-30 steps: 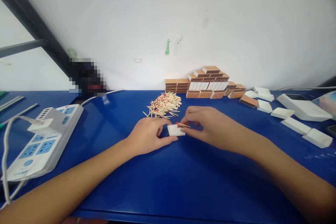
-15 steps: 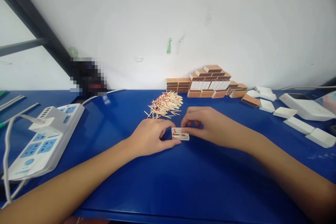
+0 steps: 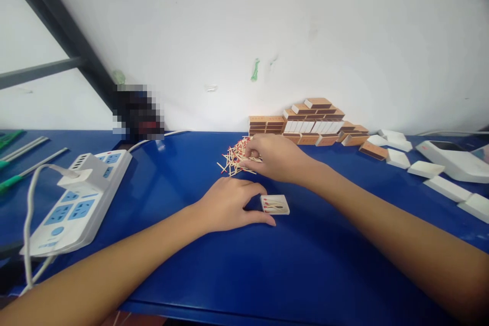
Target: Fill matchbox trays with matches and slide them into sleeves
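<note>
A small white matchbox tray [image 3: 275, 205] lies on the blue table [image 3: 244, 265] with a few red-tipped matches in it. My left hand [image 3: 229, 204] rests beside it, thumb and curled fingers pinching the tray's left end. My right hand [image 3: 273, 158] has reached back to the loose heap of matches [image 3: 234, 158] and its fingers are closed on some of them at the heap's right side.
Stacked brown and white matchboxes [image 3: 311, 122] line the wall. White empty trays [image 3: 424, 169] lie to the right, beside a white device [image 3: 453, 159]. A white power strip [image 3: 76, 198] with a plugged cable sits at the left, with green-handled tools [image 3: 23, 155] behind it.
My right hand dropped its matches into the tray, left it and moved back and left to the match heap. The left hand stayed at the tray. The view shifted slightly.
</note>
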`<action>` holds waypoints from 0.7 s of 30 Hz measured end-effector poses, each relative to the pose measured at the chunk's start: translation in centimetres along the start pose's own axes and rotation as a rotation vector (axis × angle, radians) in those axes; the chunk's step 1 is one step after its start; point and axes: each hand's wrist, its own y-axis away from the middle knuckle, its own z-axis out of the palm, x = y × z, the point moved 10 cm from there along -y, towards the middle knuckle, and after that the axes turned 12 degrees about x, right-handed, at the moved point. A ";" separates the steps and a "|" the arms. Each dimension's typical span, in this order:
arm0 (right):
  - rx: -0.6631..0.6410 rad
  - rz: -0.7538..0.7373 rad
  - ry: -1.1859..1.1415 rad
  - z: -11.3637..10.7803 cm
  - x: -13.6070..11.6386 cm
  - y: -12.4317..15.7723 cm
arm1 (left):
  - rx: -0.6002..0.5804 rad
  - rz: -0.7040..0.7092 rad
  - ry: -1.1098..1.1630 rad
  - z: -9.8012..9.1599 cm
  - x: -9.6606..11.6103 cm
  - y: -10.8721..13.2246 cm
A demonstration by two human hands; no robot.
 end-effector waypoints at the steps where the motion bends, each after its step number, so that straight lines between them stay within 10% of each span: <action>1: -0.021 0.007 0.050 0.3 -0.3 -0.2 | -0.003 0.002 -0.004 0.0 0.0 0.0; 21: -0.137 -0.033 0.175 0.9 1.8 1.2 | 0.042 -0.035 -0.133 -0.5 -1.3 -0.1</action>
